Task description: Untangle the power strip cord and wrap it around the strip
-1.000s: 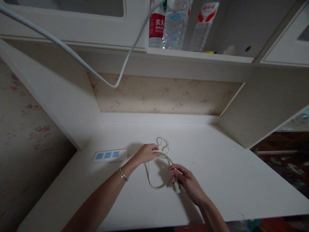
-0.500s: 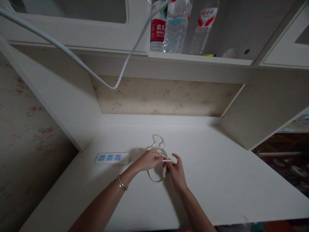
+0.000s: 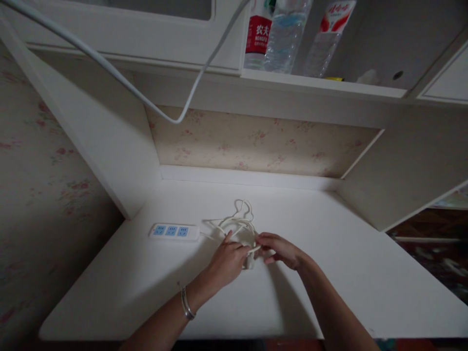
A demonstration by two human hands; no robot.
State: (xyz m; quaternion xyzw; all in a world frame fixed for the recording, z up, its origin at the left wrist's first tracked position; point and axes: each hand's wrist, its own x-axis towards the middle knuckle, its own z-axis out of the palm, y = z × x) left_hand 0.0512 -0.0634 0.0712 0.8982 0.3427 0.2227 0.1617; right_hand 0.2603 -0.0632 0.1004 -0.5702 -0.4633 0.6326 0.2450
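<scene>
A thin white cable point(image 3: 239, 225) lies in small loops in the middle of the white desk point(image 3: 329, 273). My left hand point(image 3: 228, 261), with a bracelet on its wrist, has its fingers closed round the near part of the loops. My right hand point(image 3: 280, 249) meets it from the right and pinches the same cable between fingertips. Loose coils of the cable trail away behind both hands towards the back wall.
A white power strip point(image 3: 174, 231) with blue sockets lies left of the hands. A thick white cord point(image 3: 120, 83) hangs across the upper left. Three water bottles point(image 3: 287, 36) stand on the shelf above. The desk's right edge drops off to a dark floor.
The hands have come together over the cable, and the wide loop between them has shrunk into a tight bundle. The view has shifted slightly left.
</scene>
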